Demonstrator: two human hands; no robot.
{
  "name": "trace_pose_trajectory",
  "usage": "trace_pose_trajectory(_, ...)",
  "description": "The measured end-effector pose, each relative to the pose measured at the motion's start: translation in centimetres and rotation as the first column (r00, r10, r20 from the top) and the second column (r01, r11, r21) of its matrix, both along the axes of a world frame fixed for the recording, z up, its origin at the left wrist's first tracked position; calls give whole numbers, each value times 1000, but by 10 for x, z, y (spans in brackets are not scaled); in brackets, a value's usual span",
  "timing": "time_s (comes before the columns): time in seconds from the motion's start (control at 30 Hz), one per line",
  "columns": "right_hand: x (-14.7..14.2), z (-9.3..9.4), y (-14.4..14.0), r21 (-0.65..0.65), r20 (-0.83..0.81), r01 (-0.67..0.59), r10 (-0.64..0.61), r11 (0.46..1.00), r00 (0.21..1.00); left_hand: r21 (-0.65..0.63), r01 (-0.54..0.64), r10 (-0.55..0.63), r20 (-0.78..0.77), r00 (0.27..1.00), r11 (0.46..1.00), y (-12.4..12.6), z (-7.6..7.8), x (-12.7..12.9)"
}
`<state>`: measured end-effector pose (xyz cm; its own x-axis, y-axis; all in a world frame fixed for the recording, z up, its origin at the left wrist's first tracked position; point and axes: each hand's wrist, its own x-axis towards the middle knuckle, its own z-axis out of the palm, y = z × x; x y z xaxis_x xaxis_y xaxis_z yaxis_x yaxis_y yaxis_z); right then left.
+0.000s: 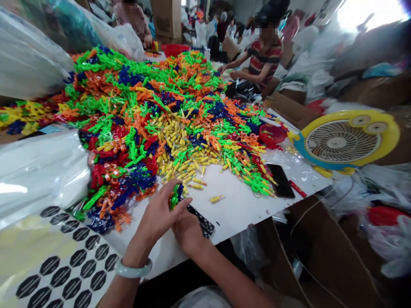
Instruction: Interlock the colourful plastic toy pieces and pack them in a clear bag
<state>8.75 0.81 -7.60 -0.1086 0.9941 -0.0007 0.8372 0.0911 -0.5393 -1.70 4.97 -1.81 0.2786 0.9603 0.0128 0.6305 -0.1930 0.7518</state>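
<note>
My left hand, with a pale bangle on its wrist, curls around a small bunch of green and blue plastic toy pieces. Close against it, partly behind its thumb, is my right hand; its fingers are hidden, so what it grips does not show. A black plate with round holes lies on the table just beyond my right hand. In front of both hands spreads a big heap of green, orange, red and blue plastic pieces, with small yellow tubes along its near side.
One yellow tube lies apart on the white table. To the right are a phone, a red basket and a yellow fan. A sheet of black octagonal stickers lies left. Another person sits across.
</note>
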Motion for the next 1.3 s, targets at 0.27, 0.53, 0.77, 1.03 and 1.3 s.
trace_pose_trajectory(0.27, 166, 12, 64, 148, 267, 587, -604, 796, 751, 140, -5, 12, -53, 998, 990, 1, 2, -1)
trace_pose_trajectory(0.53, 190, -6, 61, -22, -152, 676, -670, 737, 726, 169, 129, -97, -185, 978, 977, 5, 5, 5)
trace_pose_trajectory(0.77, 87, -11, 28, -352, -776, 154, -379, 923, 505, 136, 76, -59, -122, 991, 988, 5, 5, 4)
trace_pose_trajectory(1.03, 23, -12, 11, -203, -417, 146, -221, 968, 882, 134, 69, -53, -118, 992, 989, 4, 3, 5)
trace_pose_trajectory(1.3, 6, -11, 13, -14, -68, 29, -30, 999, 997, 133, 68, -40, -204, 978, 989, 5, 5, 7)
